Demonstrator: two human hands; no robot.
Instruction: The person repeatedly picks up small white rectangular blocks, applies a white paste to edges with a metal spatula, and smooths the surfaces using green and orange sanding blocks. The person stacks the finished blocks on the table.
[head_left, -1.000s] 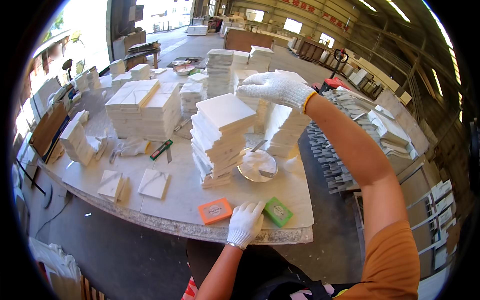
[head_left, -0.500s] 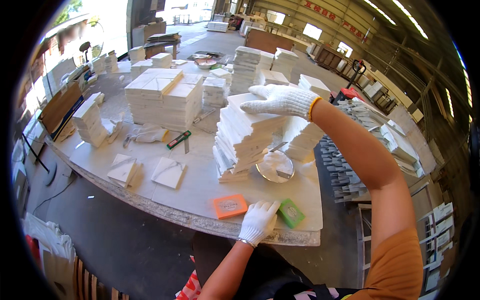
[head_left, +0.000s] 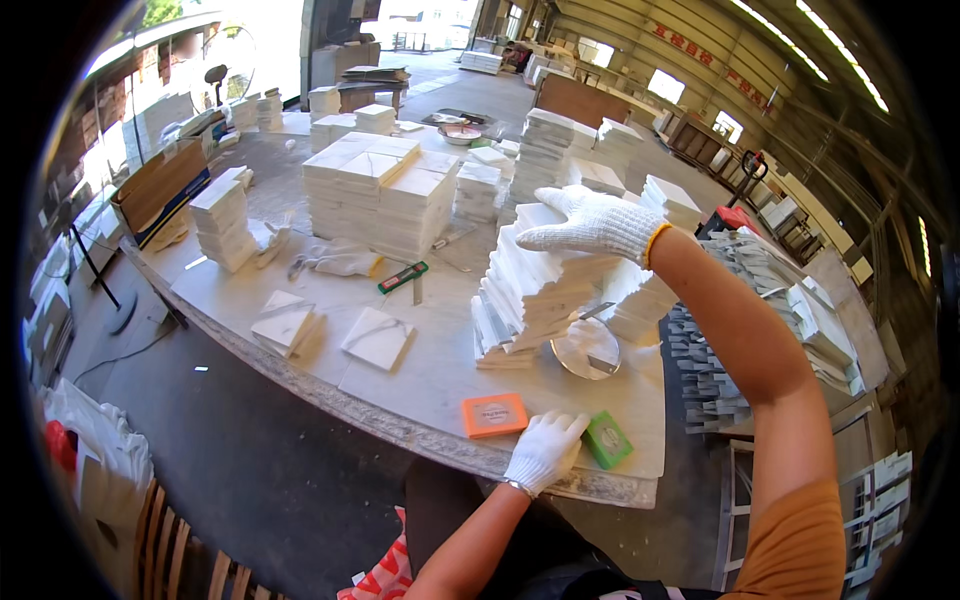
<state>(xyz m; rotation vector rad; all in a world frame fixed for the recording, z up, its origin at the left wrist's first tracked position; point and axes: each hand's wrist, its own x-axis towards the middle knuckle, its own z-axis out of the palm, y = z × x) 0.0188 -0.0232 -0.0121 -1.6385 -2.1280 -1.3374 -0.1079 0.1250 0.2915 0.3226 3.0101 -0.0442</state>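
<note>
My right hand (head_left: 595, 222), in a white knit glove with an orange cuff edge, lies over the top of a tall, uneven stack of white stone tiles (head_left: 540, 285). Its fingers are stretched out, with a gap between them, and part of the top tile is hidden below it. At the table's front edge my left hand (head_left: 546, 450), also gloved, rests with fingers extended on the surface. An orange block (head_left: 495, 415) is to its left, and a green block (head_left: 607, 440) sits close to its fingertips on the right. A round shiny dish (head_left: 586, 350) stands beside the stack.
Two loose marbled tiles, one a square tile (head_left: 377, 338), lie left of the stack. Behind them are a green-handled knife (head_left: 403, 278) and a spare glove (head_left: 345, 260). A broad tile pile (head_left: 375, 195) and several narrower stacks fill the far side of the white table (head_left: 430, 420).
The whole scene has shifted rightward in the picture as the view turned left. Both hands keep nearly the same places against the stack and the table.
</note>
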